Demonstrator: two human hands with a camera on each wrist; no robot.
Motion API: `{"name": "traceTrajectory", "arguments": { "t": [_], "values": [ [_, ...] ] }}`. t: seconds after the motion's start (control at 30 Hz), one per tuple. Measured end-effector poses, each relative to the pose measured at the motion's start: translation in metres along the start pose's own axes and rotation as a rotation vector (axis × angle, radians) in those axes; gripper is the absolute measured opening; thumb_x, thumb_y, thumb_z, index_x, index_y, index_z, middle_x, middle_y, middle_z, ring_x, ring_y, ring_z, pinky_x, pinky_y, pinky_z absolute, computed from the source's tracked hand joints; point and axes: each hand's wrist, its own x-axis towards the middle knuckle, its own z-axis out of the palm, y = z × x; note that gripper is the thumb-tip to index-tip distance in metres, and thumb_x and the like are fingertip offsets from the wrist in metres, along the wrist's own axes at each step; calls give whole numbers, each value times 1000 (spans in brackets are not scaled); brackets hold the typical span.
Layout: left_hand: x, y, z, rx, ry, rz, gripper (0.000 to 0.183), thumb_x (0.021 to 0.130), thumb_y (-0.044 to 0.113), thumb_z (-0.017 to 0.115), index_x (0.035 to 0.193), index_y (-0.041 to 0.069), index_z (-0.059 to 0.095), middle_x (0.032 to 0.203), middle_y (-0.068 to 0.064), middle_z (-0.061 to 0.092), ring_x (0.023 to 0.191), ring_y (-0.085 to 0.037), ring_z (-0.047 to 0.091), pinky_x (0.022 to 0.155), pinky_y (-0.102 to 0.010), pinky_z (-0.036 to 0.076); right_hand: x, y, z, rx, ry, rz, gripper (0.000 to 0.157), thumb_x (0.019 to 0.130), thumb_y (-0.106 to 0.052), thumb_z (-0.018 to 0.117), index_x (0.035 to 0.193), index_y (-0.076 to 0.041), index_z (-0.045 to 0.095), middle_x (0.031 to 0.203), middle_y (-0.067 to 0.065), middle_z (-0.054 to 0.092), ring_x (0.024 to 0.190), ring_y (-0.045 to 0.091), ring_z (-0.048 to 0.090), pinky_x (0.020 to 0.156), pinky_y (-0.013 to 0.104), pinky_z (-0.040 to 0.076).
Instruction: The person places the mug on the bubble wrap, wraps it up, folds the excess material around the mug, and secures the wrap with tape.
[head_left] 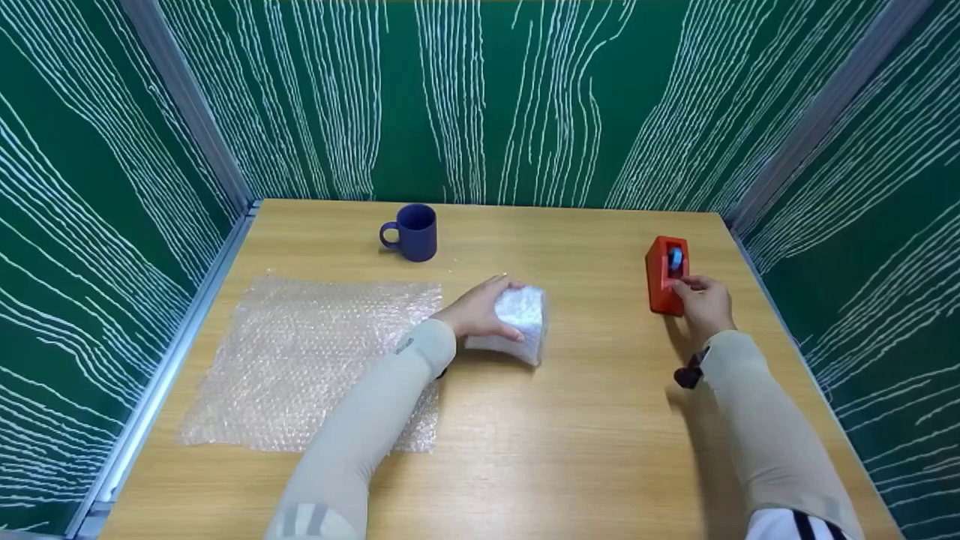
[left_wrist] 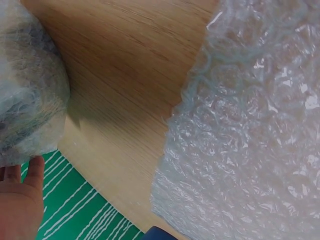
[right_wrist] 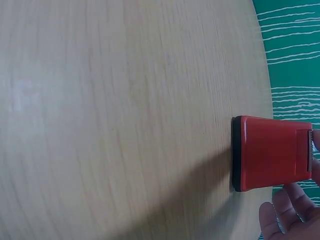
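My left hand (head_left: 480,309) grips a bundle wrapped in bubble wrap (head_left: 529,324) near the middle of the table, thumb on the near side and fingers over the far side. In the left wrist view the wrapped bundle (left_wrist: 30,90) fills the left edge, with fingertips (left_wrist: 35,170) against it. What the wrap encloses is hidden. Over at the right, my right hand (head_left: 705,304) pinches at the near, cutter end of a red tape dispenser (head_left: 664,277), which carries a blue tape roll (head_left: 675,259). The right wrist view shows the dispenser's red front (right_wrist: 272,152) with curled fingers beside it.
A flat sheet of bubble wrap (head_left: 315,360) covers the left part of the wooden table (head_left: 600,450), partly under the left forearm. A dark blue mug (head_left: 418,234) stands upright near the back edge. Green panels with white lines (head_left: 525,97) enclose the back and sides.
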Motion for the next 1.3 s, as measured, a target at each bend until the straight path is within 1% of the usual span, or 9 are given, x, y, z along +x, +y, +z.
{"name": "traceTrajectory", "arguments": {
  "t": [0.17,0.33,0.5,0.63,0.77,0.87,0.97,1.17,1.3],
  "values": [
    [0,-1,0,7,2,1,94,77,35,100,156,17,52,156,-6,55,145,-27,54,128,-40,40,-7,-8,3,15,-13,17,60,115,-37,53,166,-7,39,171,20,37,144,31,43,133,48,34],
    [0,-2,1,-1,-4,-12,96,77,36,100,158,18,51,158,-6,54,145,-27,54,128,-41,40,-19,-18,7,2,24,16,52,117,-30,46,163,-4,42,162,19,41,140,30,43,129,44,39],
    [0,-2,3,-29,-10,-43,97,76,38,100,159,23,50,161,-4,52,145,-26,53,127,-43,42,-23,-22,7,25,50,58,48,118,-24,45,162,-7,44,158,14,42,138,28,42,126,41,41],
    [-1,-2,3,-34,-7,-41,96,77,37,100,158,23,51,161,-5,52,144,-26,54,126,-44,43,-10,-14,5,87,60,69,45,117,-29,47,159,-12,48,150,9,48,136,25,45,124,38,43],
    [-1,-3,1,-35,-4,-23,95,77,34,100,157,20,51,158,-6,53,143,-27,55,126,-43,43,11,-4,1,114,85,19,33,115,-35,53,142,-17,59,129,0,55,122,17,52,110,29,51],
    [-1,-3,1,-44,0,-29,95,77,33,100,157,20,51,157,-6,54,142,-27,56,125,-44,44,14,-2,-1,115,93,-8,25,114,-33,55,132,-18,63,123,-3,54,118,14,53,104,27,51],
    [-1,-3,2,-49,1,-42,95,76,33,101,157,22,51,156,-4,55,140,-26,56,124,-44,45,9,-3,-4,124,79,11,23,114,-33,55,131,-20,64,126,-3,52,122,17,49,106,28,48],
    [0,-3,2,-39,2,-36,94,76,35,101,156,23,52,156,-4,55,141,-26,56,125,-43,44,-6,-4,-9,113,61,40,30,113,-37,58,137,-20,63,129,-1,51,127,20,44,109,32,42],
    [-1,-3,2,-39,-1,-40,96,76,37,101,157,23,52,157,-3,55,142,-26,56,126,-45,44,-11,-3,-11,64,65,29,37,114,-38,55,144,-18,61,136,2,51,134,23,40,118,37,37]
  ]
}}
